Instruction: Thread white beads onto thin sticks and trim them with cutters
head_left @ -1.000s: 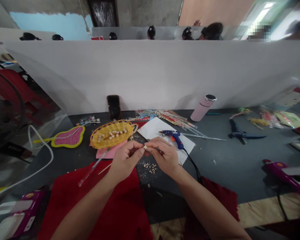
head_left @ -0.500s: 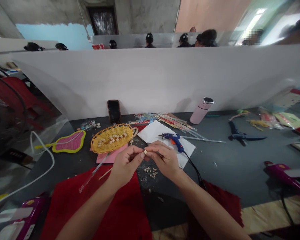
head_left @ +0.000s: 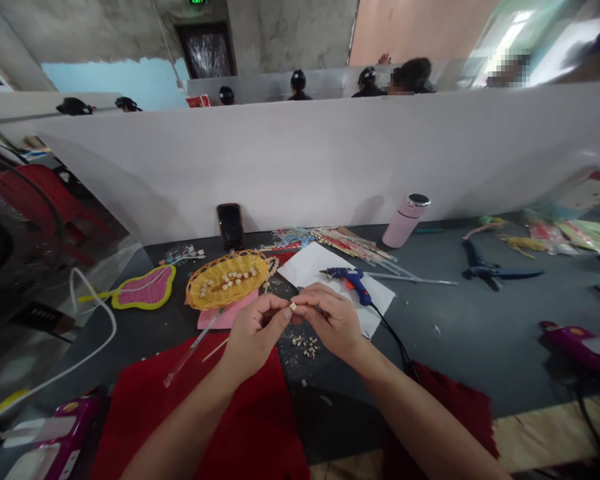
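Dark grey desk (head_left: 460,347), white panel (head_left: 300,167) at 12 o'clock, bare grey wall (head_left: 280,40) and at least six heads beyond it. Clock taken from the hands. One yellow basket (head_left: 237,297) at 10, one phone (head_left: 231,227) at 11, one pink bottle (head_left: 405,223) and one blue glue gun (head_left: 350,280) at 2, two purple devices (head_left: 63,433) at 8 and 3, one red cloth (head_left: 200,420) at 7. Loose pale bits (head_left: 307,345) near 5, too small to count. One small pale piece (head_left: 293,306) at clock centre, above desk, clamped between fingertips of left hand (head_left: 257,333) and right hand (head_left: 333,320); its pointing and long axis unclear, too small.
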Available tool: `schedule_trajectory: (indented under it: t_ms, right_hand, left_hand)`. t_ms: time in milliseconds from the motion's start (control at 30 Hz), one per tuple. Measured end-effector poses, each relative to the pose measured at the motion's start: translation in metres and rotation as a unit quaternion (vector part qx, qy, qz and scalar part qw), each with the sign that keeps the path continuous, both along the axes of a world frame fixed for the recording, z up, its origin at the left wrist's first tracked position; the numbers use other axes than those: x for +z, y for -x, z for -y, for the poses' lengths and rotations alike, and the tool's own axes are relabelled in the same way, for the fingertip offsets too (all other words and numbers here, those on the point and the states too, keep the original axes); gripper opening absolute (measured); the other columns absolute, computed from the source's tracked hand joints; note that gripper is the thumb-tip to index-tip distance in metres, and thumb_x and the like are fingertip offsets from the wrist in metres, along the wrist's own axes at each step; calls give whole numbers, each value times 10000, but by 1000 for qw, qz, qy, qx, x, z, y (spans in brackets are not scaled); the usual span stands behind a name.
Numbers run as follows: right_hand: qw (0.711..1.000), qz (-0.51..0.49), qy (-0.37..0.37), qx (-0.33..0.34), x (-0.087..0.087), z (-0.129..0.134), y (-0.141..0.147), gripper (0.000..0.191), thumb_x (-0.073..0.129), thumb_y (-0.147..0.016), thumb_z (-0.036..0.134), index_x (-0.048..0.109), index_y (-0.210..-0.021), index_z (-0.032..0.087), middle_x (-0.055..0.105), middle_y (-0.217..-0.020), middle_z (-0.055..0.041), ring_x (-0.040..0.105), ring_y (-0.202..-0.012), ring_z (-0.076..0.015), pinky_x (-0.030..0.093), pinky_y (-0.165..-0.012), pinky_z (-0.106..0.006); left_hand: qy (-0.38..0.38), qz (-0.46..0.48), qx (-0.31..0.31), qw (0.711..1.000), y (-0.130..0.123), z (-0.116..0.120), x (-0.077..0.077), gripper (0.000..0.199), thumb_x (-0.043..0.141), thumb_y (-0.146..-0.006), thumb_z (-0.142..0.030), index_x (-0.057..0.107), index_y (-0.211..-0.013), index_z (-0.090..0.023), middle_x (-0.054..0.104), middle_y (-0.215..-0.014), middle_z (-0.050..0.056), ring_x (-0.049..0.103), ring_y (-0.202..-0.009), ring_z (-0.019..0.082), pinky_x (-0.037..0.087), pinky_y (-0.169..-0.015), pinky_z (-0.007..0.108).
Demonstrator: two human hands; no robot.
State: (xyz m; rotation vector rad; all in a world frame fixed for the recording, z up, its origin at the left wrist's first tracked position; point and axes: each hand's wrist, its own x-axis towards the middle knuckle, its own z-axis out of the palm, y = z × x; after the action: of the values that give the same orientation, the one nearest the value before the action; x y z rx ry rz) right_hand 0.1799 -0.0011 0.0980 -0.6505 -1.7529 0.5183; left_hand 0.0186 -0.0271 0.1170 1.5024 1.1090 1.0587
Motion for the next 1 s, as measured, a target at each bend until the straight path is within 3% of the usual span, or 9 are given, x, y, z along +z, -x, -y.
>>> schedule_trajectory:
  t_ms: [567, 1000]
  right_hand:
    - [1000, 4, 9, 6, 0, 0, 0, 140, 584, -835, 150, 661, -926, 223, 641, -803, -34, 607, -734, -140, 519, -638, -267]
    - [1000, 8, 2, -2, 4, 0, 0, 114, 585, -833, 162, 662, -896, 218, 636, -774, -35, 609, -718, -141, 524, -625, -272]
  left_hand:
    - [-30, -19, 0, 999, 1, 1, 2, 161, 534, -838, -300, 611, -853, -160, 683, -786, 34, 610, -710, 130, 454, -629, 222]
    - [-51, -35, 12, 998, 0, 2, 0, 167, 539, -835, -312, 613, -847, -162, 668, -767, 23, 593, -683, 124, 446, -602, 215]
